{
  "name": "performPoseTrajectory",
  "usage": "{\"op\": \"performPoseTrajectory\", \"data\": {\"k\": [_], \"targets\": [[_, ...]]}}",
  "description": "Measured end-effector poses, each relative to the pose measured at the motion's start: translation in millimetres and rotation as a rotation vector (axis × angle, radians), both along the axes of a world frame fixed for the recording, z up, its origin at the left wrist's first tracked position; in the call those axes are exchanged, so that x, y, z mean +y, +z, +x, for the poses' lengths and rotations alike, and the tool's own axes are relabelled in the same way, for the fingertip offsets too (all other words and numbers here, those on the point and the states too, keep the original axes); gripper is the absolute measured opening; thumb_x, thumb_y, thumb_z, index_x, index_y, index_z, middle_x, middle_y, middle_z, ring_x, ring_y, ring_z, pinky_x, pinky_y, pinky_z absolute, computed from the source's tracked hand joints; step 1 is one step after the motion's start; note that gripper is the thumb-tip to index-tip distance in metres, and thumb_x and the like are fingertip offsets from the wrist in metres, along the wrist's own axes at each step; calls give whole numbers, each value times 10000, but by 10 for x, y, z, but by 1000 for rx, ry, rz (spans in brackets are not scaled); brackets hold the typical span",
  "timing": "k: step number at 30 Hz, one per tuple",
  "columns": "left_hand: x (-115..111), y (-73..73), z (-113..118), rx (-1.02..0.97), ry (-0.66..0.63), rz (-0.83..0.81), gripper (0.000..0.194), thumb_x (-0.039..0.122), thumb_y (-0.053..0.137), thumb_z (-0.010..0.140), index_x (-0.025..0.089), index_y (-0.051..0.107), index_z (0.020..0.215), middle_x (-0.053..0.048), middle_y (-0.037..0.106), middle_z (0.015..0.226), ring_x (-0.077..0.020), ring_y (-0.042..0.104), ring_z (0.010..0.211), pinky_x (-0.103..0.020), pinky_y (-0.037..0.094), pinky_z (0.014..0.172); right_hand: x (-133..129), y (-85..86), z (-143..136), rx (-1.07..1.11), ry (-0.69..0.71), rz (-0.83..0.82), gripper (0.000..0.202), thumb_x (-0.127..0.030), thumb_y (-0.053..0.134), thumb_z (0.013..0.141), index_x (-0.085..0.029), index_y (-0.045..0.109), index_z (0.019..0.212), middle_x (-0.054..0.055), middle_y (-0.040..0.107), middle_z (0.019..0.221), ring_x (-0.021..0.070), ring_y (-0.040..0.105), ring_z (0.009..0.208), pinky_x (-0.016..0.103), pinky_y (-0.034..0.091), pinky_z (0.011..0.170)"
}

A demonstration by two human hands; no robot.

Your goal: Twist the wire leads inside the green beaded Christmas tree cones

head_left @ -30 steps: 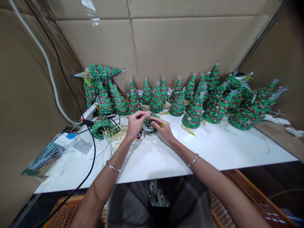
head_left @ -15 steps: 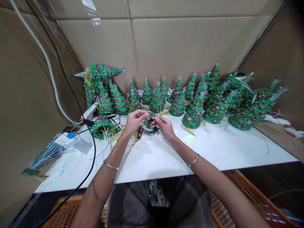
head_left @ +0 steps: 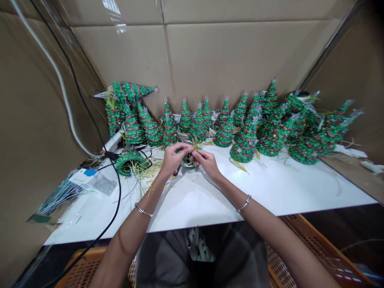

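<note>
My left hand (head_left: 177,157) and my right hand (head_left: 206,161) meet at the middle of the table, fingertips almost touching. Both are closed in a pinch on thin yellow wires (head_left: 196,144), whose ends stick up above the fingers. Under them a bundle of white wires (head_left: 186,162) comes out of a green tinsel tree that lies with its base toward me, mostly hidden by my hands. Beside my left wrist a red-handled tool (head_left: 177,170) is partly covered.
Several small green Christmas trees (head_left: 198,124) with red garlands line the back. Another tree (head_left: 130,162) lies on its side at left, near yellow wire scraps (head_left: 150,172). A black cable (head_left: 120,192) crosses the white table (head_left: 192,204). Orange crates (head_left: 315,248) stand below.
My left hand has moved slightly right and down, closing the gap to my right hand. The yellow wires now stand up in a bunch between my fingertips.
</note>
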State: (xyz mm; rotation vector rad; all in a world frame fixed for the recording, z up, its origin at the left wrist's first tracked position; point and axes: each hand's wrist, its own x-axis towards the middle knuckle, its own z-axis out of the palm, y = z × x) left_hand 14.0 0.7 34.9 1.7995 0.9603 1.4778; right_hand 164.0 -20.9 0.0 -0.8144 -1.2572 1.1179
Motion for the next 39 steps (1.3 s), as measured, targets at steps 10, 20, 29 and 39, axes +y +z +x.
{"op": "performPoseTrajectory", "data": {"k": [10,20,29,39], "targets": [[112,-91,-74,-152,78,-66,193,374,764,736,190,747,791,-30,748,802,-179,682,776,-309,527,773,13,-88,41,-49,-84,26,318,-419,708,793,-154,745,965,52,728,857,111,566,585,260,480,596],[83,-190,22,151,163,110,91,280,705,804,233,721,728,-41,716,1150,-242,574,1166,-501,346,1098,62,-168,-20,130,-138,42,218,-343,739,758,-174,669,876,31,711,820,135,630,687,245,495,602],[13,-246,105,189,268,81,55,258,720,804,250,724,749,-12,649,1294,-252,459,1303,-529,305,1141,59,-197,-52,149,-150,56,191,-324,737,762,-182,676,874,9,691,829,101,571,616,235,487,593],[-5,-251,133,200,252,80,73,248,697,820,244,711,748,-21,652,1291,-249,452,1311,-536,282,1166,44,-208,-77,118,-191,75,192,-350,725,779,-192,665,869,-8,664,761,99,576,590,238,480,592]]}}
